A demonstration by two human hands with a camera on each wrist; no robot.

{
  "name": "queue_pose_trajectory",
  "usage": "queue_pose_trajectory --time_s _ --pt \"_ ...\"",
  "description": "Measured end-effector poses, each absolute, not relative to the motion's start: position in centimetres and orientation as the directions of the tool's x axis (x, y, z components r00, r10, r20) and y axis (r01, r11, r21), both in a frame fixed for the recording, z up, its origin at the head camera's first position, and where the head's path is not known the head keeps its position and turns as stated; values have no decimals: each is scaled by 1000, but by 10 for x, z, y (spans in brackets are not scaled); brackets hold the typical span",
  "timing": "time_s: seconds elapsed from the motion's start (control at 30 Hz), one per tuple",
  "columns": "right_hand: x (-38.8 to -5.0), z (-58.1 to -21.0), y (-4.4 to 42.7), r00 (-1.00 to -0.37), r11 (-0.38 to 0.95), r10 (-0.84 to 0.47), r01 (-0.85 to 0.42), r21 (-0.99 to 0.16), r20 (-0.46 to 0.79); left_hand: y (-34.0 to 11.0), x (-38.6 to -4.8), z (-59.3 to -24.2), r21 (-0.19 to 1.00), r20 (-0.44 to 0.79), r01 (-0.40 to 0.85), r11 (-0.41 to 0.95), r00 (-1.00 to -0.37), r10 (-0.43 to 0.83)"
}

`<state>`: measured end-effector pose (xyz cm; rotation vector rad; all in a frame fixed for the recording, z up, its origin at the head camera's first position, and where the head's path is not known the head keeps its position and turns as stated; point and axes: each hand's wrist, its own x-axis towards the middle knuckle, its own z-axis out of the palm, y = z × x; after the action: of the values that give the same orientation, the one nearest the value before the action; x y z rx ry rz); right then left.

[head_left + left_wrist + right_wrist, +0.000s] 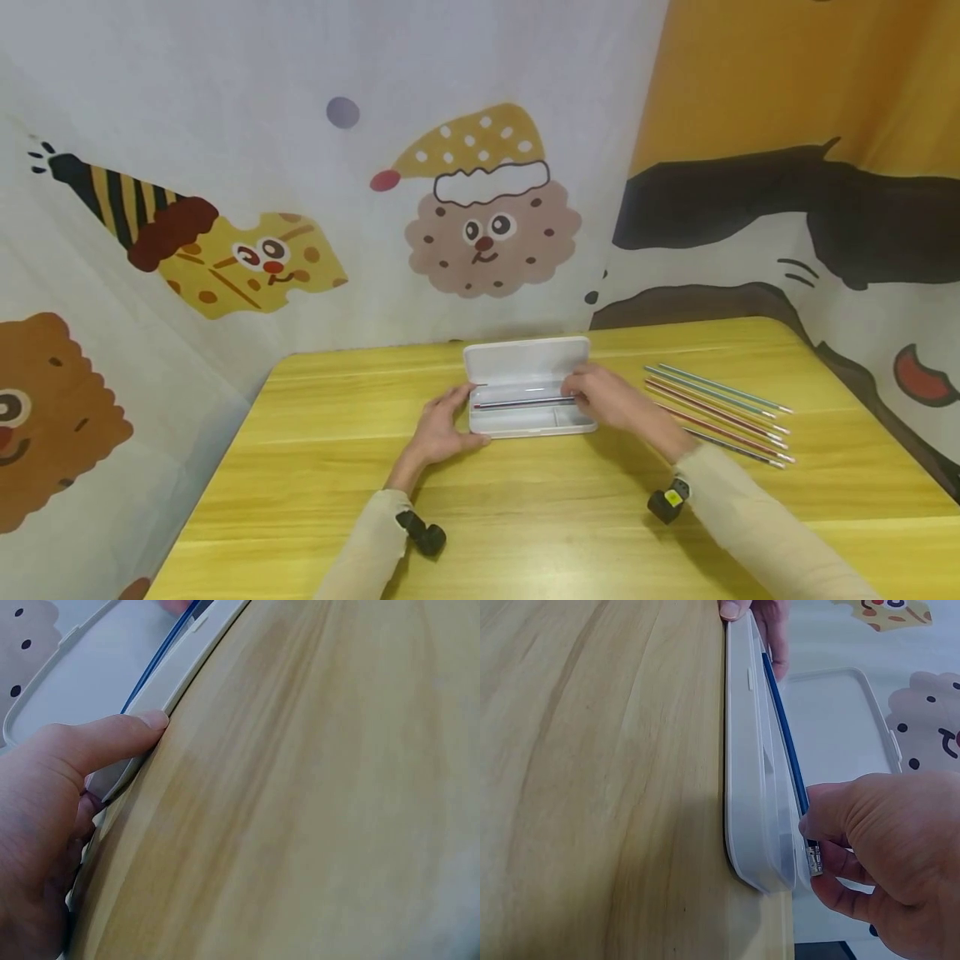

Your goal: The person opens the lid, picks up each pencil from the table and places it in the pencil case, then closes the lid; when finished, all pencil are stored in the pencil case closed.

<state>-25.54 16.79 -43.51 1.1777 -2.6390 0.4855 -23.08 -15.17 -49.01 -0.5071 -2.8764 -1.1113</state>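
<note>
An open white pencil case (517, 423) lies on the table, its lid (525, 360) raised at the back. My left hand (442, 429) grips the case's left end; in the left wrist view the thumb (112, 741) lies on the front edge and the other fingers are partly hidden behind the end. With my right hand (603, 393) I pinch a dark blue pencil (784, 724) near its metal eraser end. That pencil lies lengthwise over the case, its far end towards the left hand. A small divider shows in the front compartment.
Several pencils, teal, red and dark, lie side by side on the wooden table (510, 517) to the right of the case, with one teal pencil (725, 387) at the back. Behind the table hangs a printed curtain (360, 275).
</note>
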Motion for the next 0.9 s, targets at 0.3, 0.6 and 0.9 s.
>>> queue_pose_trajectory --time_s 0.3,0.6,0.9 --pt "-258 -435 162 -631 594 -706 -775 -215 322 -151 -230 -491 654 133 301 694 -949 287" --pt "-261 -437 161 -618 588 -716 -785 -197 326 -150 -232 -491 655 181 343 673 -937 300" --pt "-264 -435 158 -620 580 -718 -784 -222 315 -152 -233 -490 647 204 363 671 -930 307"
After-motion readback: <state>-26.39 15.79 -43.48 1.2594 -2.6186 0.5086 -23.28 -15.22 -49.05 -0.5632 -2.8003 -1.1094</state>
